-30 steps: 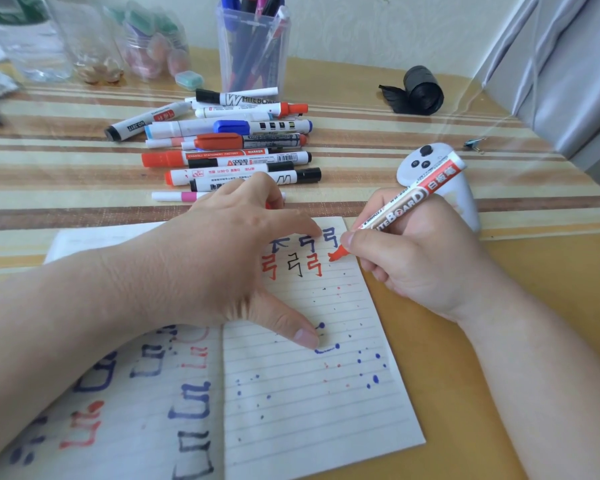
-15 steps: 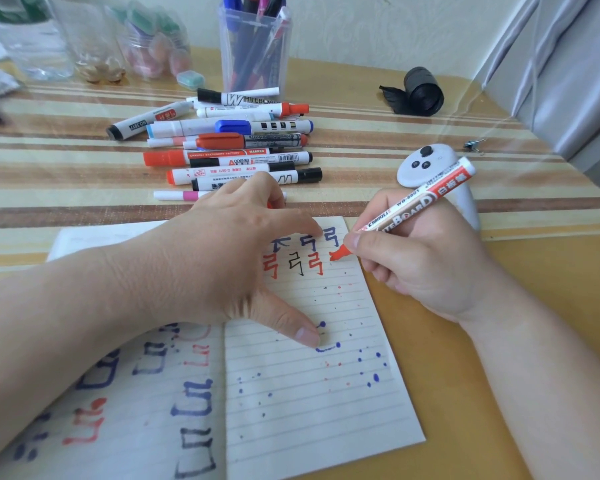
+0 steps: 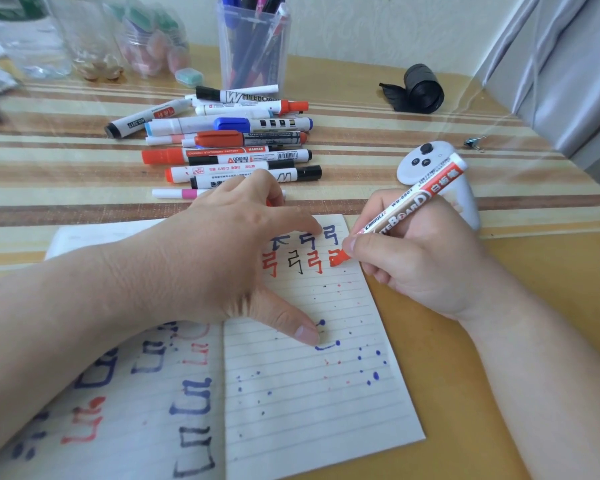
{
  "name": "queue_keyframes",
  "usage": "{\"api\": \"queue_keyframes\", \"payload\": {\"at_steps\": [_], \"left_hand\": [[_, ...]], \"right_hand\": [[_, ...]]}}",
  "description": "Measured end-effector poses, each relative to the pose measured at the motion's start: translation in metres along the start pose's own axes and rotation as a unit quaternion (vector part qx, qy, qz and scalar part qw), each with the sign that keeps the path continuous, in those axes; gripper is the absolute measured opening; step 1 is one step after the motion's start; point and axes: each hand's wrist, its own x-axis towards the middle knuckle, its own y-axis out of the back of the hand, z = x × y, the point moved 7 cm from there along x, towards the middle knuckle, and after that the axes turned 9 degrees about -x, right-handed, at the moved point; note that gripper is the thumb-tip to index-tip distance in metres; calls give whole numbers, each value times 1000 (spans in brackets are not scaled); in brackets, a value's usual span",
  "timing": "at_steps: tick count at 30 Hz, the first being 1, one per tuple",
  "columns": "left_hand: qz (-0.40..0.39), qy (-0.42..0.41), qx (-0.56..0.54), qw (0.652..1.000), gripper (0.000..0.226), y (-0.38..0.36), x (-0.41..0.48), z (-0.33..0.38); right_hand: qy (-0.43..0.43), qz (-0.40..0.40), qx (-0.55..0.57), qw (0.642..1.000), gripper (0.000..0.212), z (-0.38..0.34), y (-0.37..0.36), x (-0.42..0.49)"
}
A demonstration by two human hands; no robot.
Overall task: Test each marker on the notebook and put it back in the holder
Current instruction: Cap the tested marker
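An open lined notebook (image 3: pixel 312 403) lies in front of me, covered with red, blue and black test marks. My left hand (image 3: pixel 222 258) presses flat on it with fingers spread; something red shows under its fingers. My right hand (image 3: pixel 416 258) grips a red whiteboard marker (image 3: pixel 409 209), uncapped, with its tip on the page at a fresh red mark near the right edge. Several capped markers (image 3: pixel 229 147) lie in a pile beyond the notebook. The clear holder (image 3: pixel 253 50) stands behind them with several pens in it.
A white handheld controller (image 3: pixel 420 161) lies right behind my right hand. A black roll (image 3: pixel 420 88) sits at the back right, a small binder clip (image 3: pixel 473 143) near the table's right edge. Clear jars and bottles (image 3: pixel 84 39) stand at the back left.
The red marker's tip has slid slightly down and left on the page, leaving a new red mark. My left hand has stayed in place on the notebook.
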Motion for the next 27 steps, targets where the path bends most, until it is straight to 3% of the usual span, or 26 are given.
{"api": "queue_keyframes", "payload": {"at_steps": [8,20,27], "left_hand": [[8,-7,-4,1000,110,-1,0,-1],[8,-5,0,1000,110,-1,0,-1],[9,-9,-9,1000,116,0,1,-1]], "right_hand": [[10,55,-38,998,29,4,6,3],[-3,-2,-15,1000,22,3,-1,3],[-29,8,164,986,12,8,4,0]]}}
